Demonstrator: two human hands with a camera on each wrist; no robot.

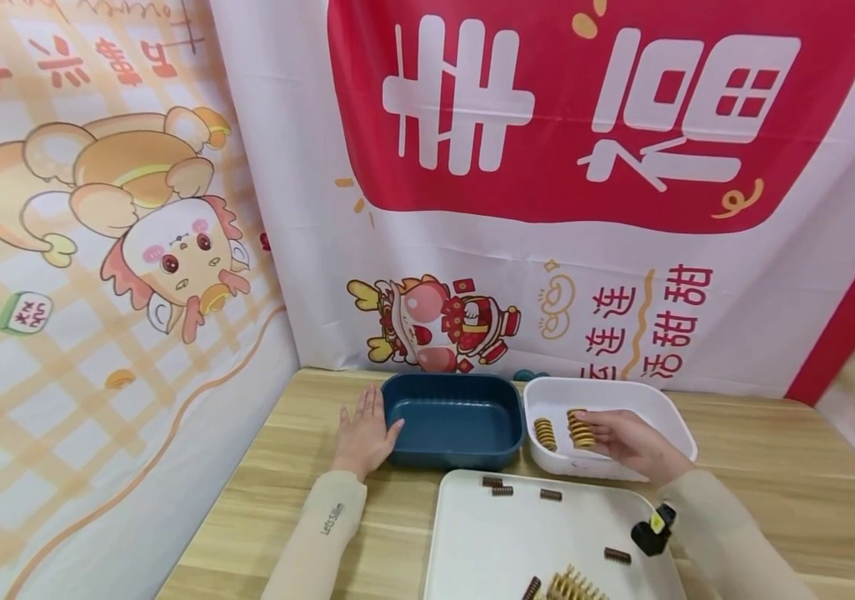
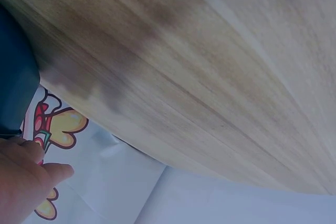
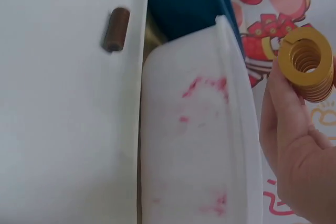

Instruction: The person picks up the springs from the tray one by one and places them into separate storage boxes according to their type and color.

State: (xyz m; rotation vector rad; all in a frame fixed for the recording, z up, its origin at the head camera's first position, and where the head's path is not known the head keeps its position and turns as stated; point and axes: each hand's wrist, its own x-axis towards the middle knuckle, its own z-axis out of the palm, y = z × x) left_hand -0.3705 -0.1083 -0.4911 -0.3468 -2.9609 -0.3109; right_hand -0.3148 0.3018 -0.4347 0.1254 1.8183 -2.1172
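Note:
My right hand [image 1: 626, 442] pinches a yellow coil spring [image 1: 580, 430] over the white bin [image 1: 652, 400]. In the right wrist view the spring [image 3: 306, 59] points its open ring end at the camera. Another yellow spring [image 1: 544, 434] is inside the white bin, at its left end. My left hand [image 1: 364, 435] lies at the left side of the dark blue bin [image 1: 453, 425], fingers extended and thumb by the rim. Only part of the left hand [image 2: 23, 179] shows in the left wrist view, beside the blue bin wall [image 2: 16, 72].
A cream tray [image 1: 487, 542] in front of the bins carries several small dark brown springs [image 1: 551, 495]. A cluster of pale gold springs [image 1: 572, 586] is cut off at the bottom edge. Printed cloth [image 1: 307, 275] hangs behind the wooden table [image 1: 262, 500]. The two bins stand side by side.

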